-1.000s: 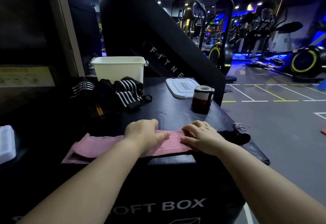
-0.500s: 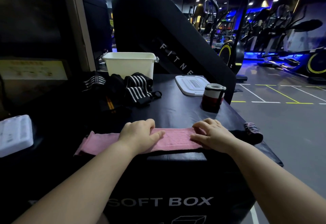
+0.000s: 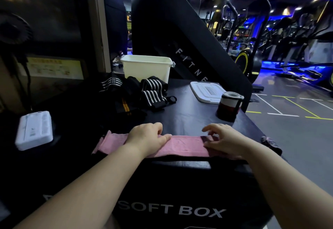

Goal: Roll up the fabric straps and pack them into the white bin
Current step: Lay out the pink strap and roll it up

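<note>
A long pink strap lies flat along the near edge of the black soft box. My left hand holds it down near its middle, fingers curled over the far edge and thumb flat on the fabric. My right hand pinches the strap's right end, where a dark patch shows between fingers and thumb. The white bin stands at the back of the box, open. In front of it is a heap of black straps with white stripes. A rolled red and white strap stands upright at the right.
The bin's white lid lies flat behind the rolled strap. A white flat case sits to the left on a dark surface. A small dark strap hangs at the box's right corner. Gym machines and open floor lie to the right.
My right hand's fingers have lifted and curled at the strap's right end, showing a dark patch there. My left hand stays on the strap.
</note>
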`<state>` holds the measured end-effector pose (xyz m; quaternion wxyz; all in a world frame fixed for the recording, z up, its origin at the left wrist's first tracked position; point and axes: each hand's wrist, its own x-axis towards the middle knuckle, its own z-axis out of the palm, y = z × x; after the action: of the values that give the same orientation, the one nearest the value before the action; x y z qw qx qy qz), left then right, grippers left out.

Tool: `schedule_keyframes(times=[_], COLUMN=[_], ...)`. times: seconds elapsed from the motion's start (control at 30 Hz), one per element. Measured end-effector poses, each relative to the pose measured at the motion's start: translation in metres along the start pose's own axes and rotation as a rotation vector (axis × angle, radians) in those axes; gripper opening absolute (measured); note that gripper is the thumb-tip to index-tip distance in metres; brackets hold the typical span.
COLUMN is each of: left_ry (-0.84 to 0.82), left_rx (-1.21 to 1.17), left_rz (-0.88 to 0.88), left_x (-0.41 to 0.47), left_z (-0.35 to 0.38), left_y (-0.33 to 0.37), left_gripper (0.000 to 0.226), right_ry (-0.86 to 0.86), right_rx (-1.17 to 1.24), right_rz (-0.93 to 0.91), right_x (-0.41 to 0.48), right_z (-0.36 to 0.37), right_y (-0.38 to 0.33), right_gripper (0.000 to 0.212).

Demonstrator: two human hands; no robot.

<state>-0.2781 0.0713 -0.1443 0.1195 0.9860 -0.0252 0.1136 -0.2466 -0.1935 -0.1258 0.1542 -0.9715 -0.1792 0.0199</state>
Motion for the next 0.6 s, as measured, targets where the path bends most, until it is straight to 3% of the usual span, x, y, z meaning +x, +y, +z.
schedule_keyframes(times=[0.1,0.2,0.37,0.6], left_ry=[-0.023,-0.019,-0.019,-0.008], left_rx=[-0.004,-0.010,-0.035,0.011], left_rz=[0.002,0.004,0.017,-0.046], left_x=[0.001,0.002,0.004,-0.006], left_z=[0.000,0.000,-0.003,-0.004], left_y=[0.000,0.000,-0.005,-0.021], left_gripper=[0.045,0.043,0.039,0.038], right_ry=[0.028,0.048,0.068,0.065], right_rx=[0.069,-0.051,-0.176,-0.156], right_rz=[-0.111,-0.142,-0.072,-0.081], right_x=[0.002,0.009,0.014,0.015], right_z=[0.001,0.023,0.044,0.044], right_y=[-0.040,-0.070,-0.071,-0.070], right_gripper=[0.038,0.046,0.097,0.096])
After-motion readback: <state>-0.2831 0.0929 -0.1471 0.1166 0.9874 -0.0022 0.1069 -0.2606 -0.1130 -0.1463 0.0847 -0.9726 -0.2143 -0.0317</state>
